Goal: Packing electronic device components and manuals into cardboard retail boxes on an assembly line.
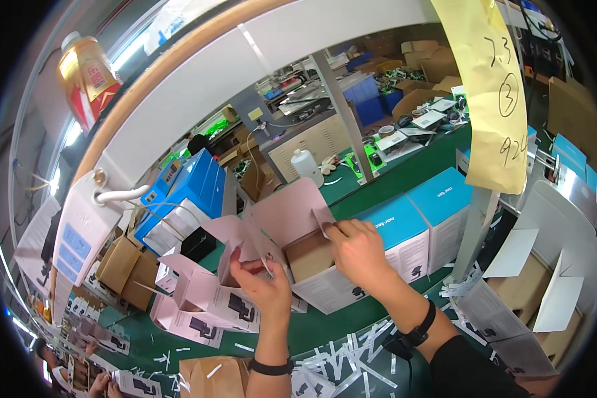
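An open white carton [328, 295] with a brown cardboard inside stands on the green bench before me, its pinkish lid panel [292, 209] raised at the back. My right hand [365, 255] is closed, its fingertips pinching the carton's right side flap at the top edge. At the left side, my left hand [268, 288] has its fingers bent around the left flap [262, 242]; part of its grip is hidden behind the cardboard. More open cartons [205, 292] of the same kind stand left of that hand. Two closed cartons with blue tops [393, 217] sit just right of my right hand.
White paper strips [348, 355] litter the bench's near side beside a brown box [212, 378]. Open white cartons [511, 318] stand at right. A metal post and yellow paper [501, 99] hang ahead right. A white bottle [307, 167] stands beyond. Another person's hands [103, 385] show lower left.
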Demonstrator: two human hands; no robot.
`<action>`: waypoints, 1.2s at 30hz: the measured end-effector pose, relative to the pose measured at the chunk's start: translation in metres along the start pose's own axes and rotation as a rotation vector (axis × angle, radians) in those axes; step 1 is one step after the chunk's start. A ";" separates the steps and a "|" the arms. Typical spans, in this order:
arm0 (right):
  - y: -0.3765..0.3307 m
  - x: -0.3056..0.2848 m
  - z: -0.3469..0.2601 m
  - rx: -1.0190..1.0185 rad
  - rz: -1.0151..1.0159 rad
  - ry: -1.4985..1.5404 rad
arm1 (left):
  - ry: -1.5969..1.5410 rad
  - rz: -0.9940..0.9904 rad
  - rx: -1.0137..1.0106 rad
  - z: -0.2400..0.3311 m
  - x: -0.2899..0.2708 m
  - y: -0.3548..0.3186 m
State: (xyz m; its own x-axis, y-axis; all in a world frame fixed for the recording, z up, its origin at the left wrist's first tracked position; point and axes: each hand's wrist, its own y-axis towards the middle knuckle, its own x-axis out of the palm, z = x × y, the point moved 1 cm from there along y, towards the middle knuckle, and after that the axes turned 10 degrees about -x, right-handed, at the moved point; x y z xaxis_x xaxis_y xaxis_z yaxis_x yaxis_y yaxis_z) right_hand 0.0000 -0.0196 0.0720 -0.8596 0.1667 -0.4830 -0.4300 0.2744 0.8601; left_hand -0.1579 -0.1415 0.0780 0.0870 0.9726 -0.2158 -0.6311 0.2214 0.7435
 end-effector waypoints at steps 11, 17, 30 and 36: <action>-0.005 -0.012 0.006 0.005 -0.018 0.037 | 0.150 -0.096 0.219 0.000 0.012 -0.005; -0.008 -0.021 0.009 0.016 -0.062 0.064 | 0.175 -0.159 0.335 0.004 0.004 -0.001; -0.009 -0.028 0.011 -0.119 -0.363 -0.086 | 0.141 -0.690 0.266 -0.006 0.011 -0.014; 0.010 -0.018 0.025 -0.062 -0.458 -0.151 | 0.202 -0.496 0.019 -0.016 0.041 -0.006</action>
State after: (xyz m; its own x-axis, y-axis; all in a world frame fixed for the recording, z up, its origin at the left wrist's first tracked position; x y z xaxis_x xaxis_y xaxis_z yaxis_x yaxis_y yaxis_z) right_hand 0.0182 0.0035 0.0848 -0.5303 0.1790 -0.8287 -0.7745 0.2953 0.5594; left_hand -0.1631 -0.1040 0.0549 0.2199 0.7183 -0.6601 -0.5377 0.6538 0.5324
